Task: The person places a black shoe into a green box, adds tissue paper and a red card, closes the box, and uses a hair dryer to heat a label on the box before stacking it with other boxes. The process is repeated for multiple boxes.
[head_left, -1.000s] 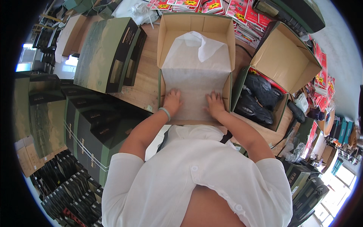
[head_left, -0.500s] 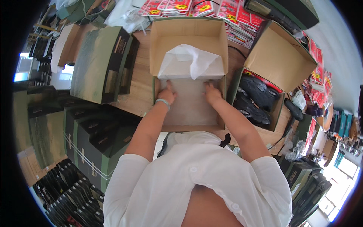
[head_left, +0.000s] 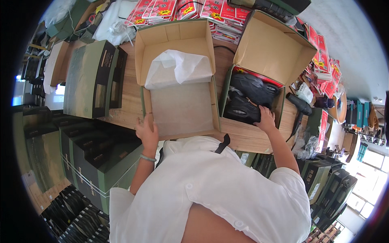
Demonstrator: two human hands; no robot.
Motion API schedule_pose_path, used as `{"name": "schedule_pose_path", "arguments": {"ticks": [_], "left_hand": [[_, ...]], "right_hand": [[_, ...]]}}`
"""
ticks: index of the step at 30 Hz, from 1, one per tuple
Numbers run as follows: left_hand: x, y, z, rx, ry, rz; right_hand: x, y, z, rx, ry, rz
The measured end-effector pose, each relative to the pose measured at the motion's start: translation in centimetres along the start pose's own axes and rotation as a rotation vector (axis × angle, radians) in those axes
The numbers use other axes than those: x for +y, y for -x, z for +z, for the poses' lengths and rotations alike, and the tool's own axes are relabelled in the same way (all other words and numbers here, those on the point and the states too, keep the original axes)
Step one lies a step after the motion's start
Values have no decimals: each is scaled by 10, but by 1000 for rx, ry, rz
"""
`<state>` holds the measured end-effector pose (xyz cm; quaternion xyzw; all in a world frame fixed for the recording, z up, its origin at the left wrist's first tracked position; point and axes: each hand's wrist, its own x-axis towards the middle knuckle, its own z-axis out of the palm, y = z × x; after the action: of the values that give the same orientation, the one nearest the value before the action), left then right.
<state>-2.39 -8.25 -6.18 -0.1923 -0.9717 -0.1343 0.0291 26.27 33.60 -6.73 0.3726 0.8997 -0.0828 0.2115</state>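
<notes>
An open shoebox [head_left: 215, 117] with white tissue paper [head_left: 178, 67] folded back over its raised lid stands in front of me; a flat pale sheet [head_left: 182, 107] covers its bottom. At its near left corner my left hand [head_left: 147, 131] is open, fingers spread beside the box wall. To the right, a second open shoebox [head_left: 222, 95] holds a pair of black shoes. My right hand [head_left: 266, 118] reaches over that box's near wall, fingers closed round the right end of the nearer black shoe [head_left: 242, 110]. The farther black shoe [head_left: 253, 87] lies behind it.
Closed green shoeboxes [head_left: 87, 81] stand on the table at left, with more stacked [head_left: 97, 154] below. Red printed packets [head_left: 162, 10] lie along the back. A black hairdryer-like tool [head_left: 299, 103] with a cord lies right of the shoes. Clear plastic wrap [head_left: 306, 148] sits near it.
Both hands have left the inside of the tissue-lined box. My left hand moved to its near left corner; my right hand went across to the black shoe. The view has shifted right.
</notes>
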Motion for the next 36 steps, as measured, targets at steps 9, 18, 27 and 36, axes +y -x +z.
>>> {"name": "schedule_pose_path", "arguments": {"ticks": [9, 18, 27, 36], "left_hand": [[-11, 19, 37, -92, 110, -51], [-11, 21, 39, -108, 92, -60], [-15, 22, 39, -25, 152, -33], [-38, 34, 54, 332, 1326, -252]], "right_hand": [[10, -4, -3, 156, -217, -138], [-13, 39, -69, 555, -648, -95], [-167, 69, -105, 680, -365, -712], [-265, 64, -54, 374, -288, -728]]}}
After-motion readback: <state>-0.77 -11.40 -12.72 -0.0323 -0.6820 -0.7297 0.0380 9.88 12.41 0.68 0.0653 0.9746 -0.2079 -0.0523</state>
